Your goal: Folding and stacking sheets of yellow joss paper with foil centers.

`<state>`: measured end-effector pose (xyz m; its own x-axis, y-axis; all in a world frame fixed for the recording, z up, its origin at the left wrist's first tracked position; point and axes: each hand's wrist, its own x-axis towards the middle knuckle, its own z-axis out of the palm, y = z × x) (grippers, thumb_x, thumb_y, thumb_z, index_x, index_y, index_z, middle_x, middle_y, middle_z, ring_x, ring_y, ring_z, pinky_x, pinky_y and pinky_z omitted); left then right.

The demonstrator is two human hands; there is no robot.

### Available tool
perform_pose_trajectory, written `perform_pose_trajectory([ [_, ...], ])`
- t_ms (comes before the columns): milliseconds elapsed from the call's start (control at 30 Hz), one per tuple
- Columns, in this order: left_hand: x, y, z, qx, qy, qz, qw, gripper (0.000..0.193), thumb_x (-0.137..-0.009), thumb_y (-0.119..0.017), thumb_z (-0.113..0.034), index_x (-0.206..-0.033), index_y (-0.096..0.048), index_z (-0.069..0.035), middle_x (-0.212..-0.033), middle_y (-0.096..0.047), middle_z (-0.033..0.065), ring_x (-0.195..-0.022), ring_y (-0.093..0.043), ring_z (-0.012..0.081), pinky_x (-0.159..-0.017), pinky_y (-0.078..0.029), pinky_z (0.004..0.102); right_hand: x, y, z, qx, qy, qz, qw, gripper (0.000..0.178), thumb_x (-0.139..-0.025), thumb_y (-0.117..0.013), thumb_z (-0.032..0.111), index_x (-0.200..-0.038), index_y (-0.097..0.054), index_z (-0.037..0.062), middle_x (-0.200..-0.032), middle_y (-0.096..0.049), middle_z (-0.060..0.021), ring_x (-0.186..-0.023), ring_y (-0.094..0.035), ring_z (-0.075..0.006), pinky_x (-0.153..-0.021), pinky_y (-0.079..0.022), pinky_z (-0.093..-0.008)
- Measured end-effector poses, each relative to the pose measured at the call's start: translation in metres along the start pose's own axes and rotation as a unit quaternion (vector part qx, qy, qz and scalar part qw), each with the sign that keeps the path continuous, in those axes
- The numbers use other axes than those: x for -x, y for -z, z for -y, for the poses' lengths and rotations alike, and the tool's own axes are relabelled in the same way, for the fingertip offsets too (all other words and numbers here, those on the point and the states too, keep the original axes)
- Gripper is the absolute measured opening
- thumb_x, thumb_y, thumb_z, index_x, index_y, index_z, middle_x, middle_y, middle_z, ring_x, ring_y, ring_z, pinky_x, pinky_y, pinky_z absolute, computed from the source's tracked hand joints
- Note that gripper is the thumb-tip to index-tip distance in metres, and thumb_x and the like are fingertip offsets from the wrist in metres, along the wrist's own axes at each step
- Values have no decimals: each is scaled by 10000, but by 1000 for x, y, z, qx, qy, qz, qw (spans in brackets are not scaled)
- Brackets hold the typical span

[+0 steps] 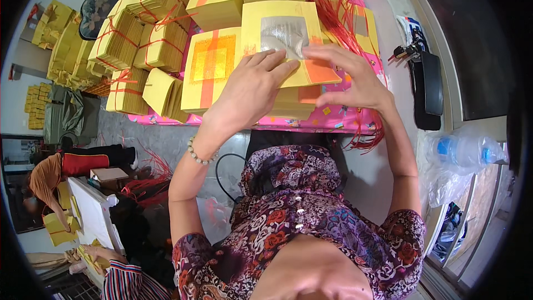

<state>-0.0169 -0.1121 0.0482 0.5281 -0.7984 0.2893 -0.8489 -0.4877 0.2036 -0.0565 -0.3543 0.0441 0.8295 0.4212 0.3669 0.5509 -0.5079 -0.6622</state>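
From the head view I have the yellow sheet (252,22) atop a paper stack (294,108), just in front of the body, its silver square (277,26) facing up. As I see it, the sheet's long axis runs away from the body, while the raised orange flap (322,72) crosses it near the close edge, between both hands. My right hand (363,80) is nearer the flap's outer corner, thumb and fingers spread around it (I can't tell whether anything is pinched). My left hand (241,91) lies palm-down on the sheet, fingers extended; its thumb's hold I cannot tell.
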Motion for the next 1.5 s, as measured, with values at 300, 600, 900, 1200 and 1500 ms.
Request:
perform_pose_trajectory([
  [300, 0, 12, -3, 73, -38, 75, 994, 576, -761, -626, -56, -1321, -494, -40, -1204, -582, 195, -1072, -552, 362, -957, -421, 427, -5, -21, -32, 168, 85, 61, 980, 426, -844, -491, 83, -1264, -563, 70, -1336, -554, -68, -1325, -424, -309, -1116, -308, -478],
  [600, 12, 26, 44, 349, -12, 98, 932, 723, -704, -793, -169, -1351, -490, -57, -1280, -576, 88, -1117, -553, 251, -965, -427, 368, -5, -22, -40, 53, 86, 39, 994, 374, -870, -498, 135, -1215, -610, 46, -1255, -611, -91, -1250, -506, -304, -1049, -404, -410],
  [900, 5, 0, 33, 155, -25, -37, 987, 469, -670, -655, -129, -1138, -647, -111, -1056, -647, 77, -1086, -516, 256, -988, -344, 388, -4, -23, -39, 53, 118, 19, 991, 330, -855, -555, 140, -1162, -636, 49, -1179, -638, -100, -1155, -562, -291, -981, -447, -392],
  [1200, 10, -8, 34, 146, -23, -87, 985, 456, -628, -657, -44, -1082, -632, -64, -981, -646, 96, -934, -551, 300, -903, -406, 383, 4, -27, -33, 65, 88, -80, 991, 262, -763, -720, 43, -1016, -659, 9, -979, -661, -99, -910, -624, -265, -774, -491, -348],
  [1500, 4, -16, 39, 171, 69, -106, 977, 195, -783, -702, -138, -967, -668, -84, -805, -656, 97, -741, -595, 283, -721, -457, 374, 9, -33, -27, -158, -172, -133, 963, 278, -776, -766, 144, -1008, -667, 26, -1007, -647, -69, -934, -608, -222, -810, -478, -327],
])
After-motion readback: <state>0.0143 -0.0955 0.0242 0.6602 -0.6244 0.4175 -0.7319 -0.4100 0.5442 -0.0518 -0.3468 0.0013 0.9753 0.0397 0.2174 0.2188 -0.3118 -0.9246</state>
